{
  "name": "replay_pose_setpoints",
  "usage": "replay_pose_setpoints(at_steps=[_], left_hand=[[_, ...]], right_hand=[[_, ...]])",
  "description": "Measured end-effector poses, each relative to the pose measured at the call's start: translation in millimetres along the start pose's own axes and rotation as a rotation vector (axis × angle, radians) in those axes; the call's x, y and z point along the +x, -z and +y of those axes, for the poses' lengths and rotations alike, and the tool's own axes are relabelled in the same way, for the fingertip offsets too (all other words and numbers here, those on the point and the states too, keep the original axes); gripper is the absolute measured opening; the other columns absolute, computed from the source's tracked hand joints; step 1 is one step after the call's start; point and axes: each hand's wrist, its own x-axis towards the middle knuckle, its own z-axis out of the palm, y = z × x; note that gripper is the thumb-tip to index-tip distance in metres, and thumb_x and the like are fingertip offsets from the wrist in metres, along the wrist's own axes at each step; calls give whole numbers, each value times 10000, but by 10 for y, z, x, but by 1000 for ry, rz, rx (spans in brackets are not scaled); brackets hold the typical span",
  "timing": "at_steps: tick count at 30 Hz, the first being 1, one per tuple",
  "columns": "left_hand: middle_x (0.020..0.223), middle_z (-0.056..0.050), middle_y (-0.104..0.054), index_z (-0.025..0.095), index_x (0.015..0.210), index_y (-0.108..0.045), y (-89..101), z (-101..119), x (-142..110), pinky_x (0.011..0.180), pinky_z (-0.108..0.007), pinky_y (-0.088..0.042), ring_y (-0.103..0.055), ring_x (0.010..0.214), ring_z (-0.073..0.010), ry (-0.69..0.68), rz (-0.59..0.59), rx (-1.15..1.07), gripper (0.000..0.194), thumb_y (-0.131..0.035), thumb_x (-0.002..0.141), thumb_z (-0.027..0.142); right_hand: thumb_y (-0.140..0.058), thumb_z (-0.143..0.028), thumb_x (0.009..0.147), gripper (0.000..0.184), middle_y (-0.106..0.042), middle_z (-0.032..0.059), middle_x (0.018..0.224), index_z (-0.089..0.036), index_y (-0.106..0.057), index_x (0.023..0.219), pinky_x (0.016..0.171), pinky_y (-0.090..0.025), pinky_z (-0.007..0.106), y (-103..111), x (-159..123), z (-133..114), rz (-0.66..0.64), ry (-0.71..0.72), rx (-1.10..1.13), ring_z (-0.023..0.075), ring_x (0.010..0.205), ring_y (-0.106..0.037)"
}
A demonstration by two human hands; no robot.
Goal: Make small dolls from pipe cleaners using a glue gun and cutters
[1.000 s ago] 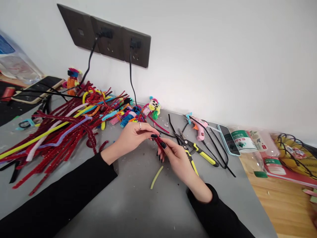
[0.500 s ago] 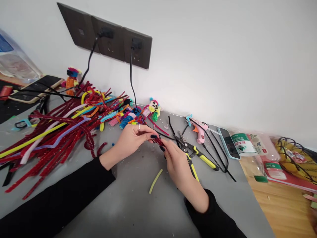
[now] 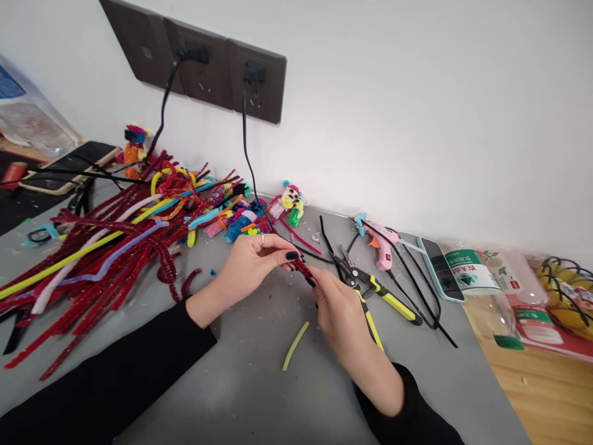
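Between my two hands is a short dark red pipe cleaner piece [image 3: 302,267], partly hidden by the fingers. My left hand [image 3: 252,262] pinches its upper left end between thumb and fingers. At its lower right end, my right hand [image 3: 336,300] grips it with closed fingers. Below them on the grey table lies a short yellow-green pipe cleaner [image 3: 295,346]. Yellow-and-black wire pliers [image 3: 370,285] rest just right of my right hand. To the left spreads a large pile of pipe cleaners [image 3: 125,241], mostly glittery red.
Small pipe cleaner figures [image 3: 288,201] stand by the wall. A pink glue gun [image 3: 384,247] and a phone [image 3: 441,269] lie at the right, beside plastic bottles [image 3: 472,272]. A black cord [image 3: 246,142] drops from the wall socket [image 3: 257,80]. Another phone [image 3: 69,167] lies far left.
My right hand has shifted slightly right and down, its fingers more closed around the red piece. The left hand keeps its pinch. The view has shifted a little.
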Motion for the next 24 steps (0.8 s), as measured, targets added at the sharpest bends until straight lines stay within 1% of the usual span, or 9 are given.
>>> replay_pose_setpoints(at_steps=[3, 6, 10, 12, 15, 17, 20, 24], left_hand=[[862, -75, -839, 185, 877, -829, 13, -4, -1, 738, -308, -660, -779, 763, -217, -39, -41, 72, 170, -796, 860, 351], [953, -66, -851, 205, 939, -848, 33, -8, -9, 800, -286, -650, -793, 868, -215, -157, -46, 152, 134, -756, 901, 294], [913, -46, -841, 220, 896, -861, 85, -25, 7, 771, -233, -619, -786, 841, -177, -338, -79, 208, 140, -730, 918, 176], [925, -52, -842, 215, 913, -865, 119, -26, 23, 767, -231, -624, -793, 843, -179, -381, -124, 197, 144, -737, 914, 149], [955, -57, -849, 217, 983, -870, 164, -11, 39, 793, -240, -635, -805, 864, -187, -421, -201, 229, 144, -750, 929, 158], [956, -52, -855, 220, 1006, -871, 188, 1, 43, 803, -232, -634, -808, 854, -180, -467, -221, 269, 140, -757, 944, 167], [919, -39, -857, 219, 995, -872, 215, 8, 42, 763, -200, -618, -804, 805, -160, -541, -211, 303, 132, -759, 959, 162], [836, -29, -841, 224, 971, -875, 239, 6, 39, 682, -195, -591, -775, 710, -149, -564, -194, 318, 112, -768, 967, 192]], right_hand=[[-375, -68, 1034, 383, -673, 26, 744, -189, -704, 1189, 535, -490, 254, 19, -14, 11, -8, -28, 10, 161, 596, -622], [-376, -79, 1037, 385, -689, 33, 754, -193, -712, 1187, 532, -488, 258, 15, -30, 20, -18, -34, 5, 166, 612, -644], [-395, -99, 1034, 366, -739, 54, 826, -200, -723, 1160, 576, -516, 260, 5, -33, 15, -11, -79, 49, 172, 668, -683], [-406, -113, 1033, 347, -736, 47, 818, -191, -724, 1149, 579, -506, 256, 22, -19, 5, -22, -136, 111, 166, 652, -666], [-410, -155, 1042, 323, -628, -7, 675, -164, -726, 1107, 523, -426, 246, 67, 16, -20, -57, -246, 245, 139, 543, -543], [-406, -196, 1051, 323, -540, -36, 621, -154, -726, 1065, 507, -380, 242, 94, 43, -39, -92, -321, 351, 126, 516, -474], [-411, -266, 1065, 330, -461, -58, 596, -155, -719, 1019, 515, -341, 240, 107, 72, -60, -154, -402, 500, 117, 518, -431], [-448, -377, 1078, 357, -432, -65, 590, -164, -715, 973, 528, -315, 245, 94, 75, -64, -197, -445, 630, 113, 527, -409]])
